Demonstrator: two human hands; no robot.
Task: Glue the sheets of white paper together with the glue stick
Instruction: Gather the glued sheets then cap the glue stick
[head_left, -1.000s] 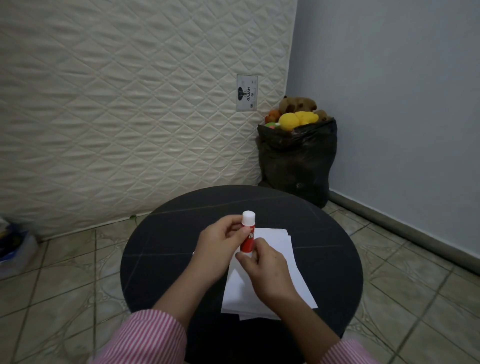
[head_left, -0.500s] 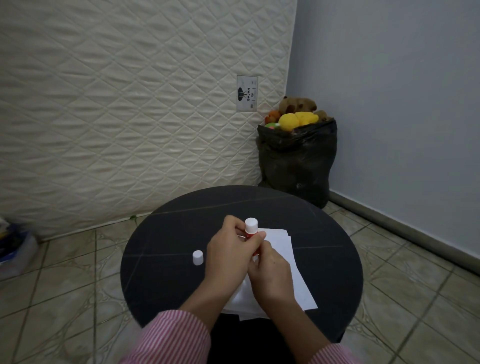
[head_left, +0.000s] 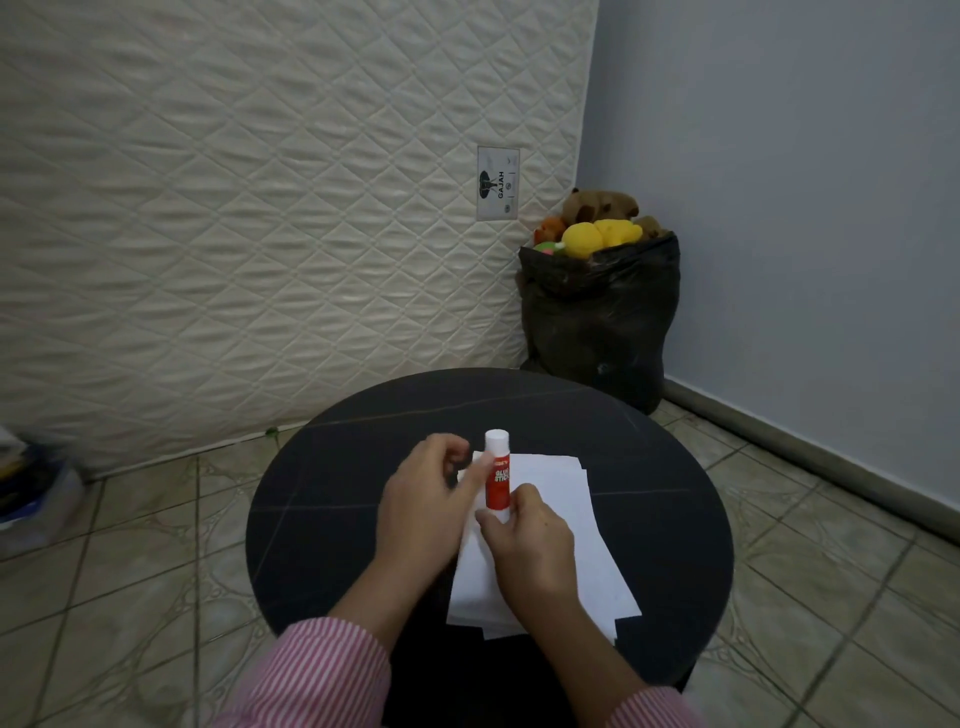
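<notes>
A red and white glue stick (head_left: 497, 478) stands upright over the far left corner of a stack of white paper sheets (head_left: 569, 525) on the round black table (head_left: 332, 499). My right hand (head_left: 527, 551) grips the stick's lower end and rests on the paper. My left hand (head_left: 423, 501) is blurred, just left of the stick. Its thumb reaches to the tube's side while its other fingers curl away from the tube. I cannot tell whether it holds anything. The small white cap is out of sight, where my left hand covers the table.
A quilted mattress (head_left: 260, 208) leans against the wall behind the table. A black bag (head_left: 597, 322) full of plush toys stands in the corner at the back right. Blurred items (head_left: 31, 493) lie on the tiled floor at the left.
My left hand has slid left off the tube, keeping only its thumb against it, and now covers the cap that lay on the table. More of the stick shows. My right hand stays at its base.
</notes>
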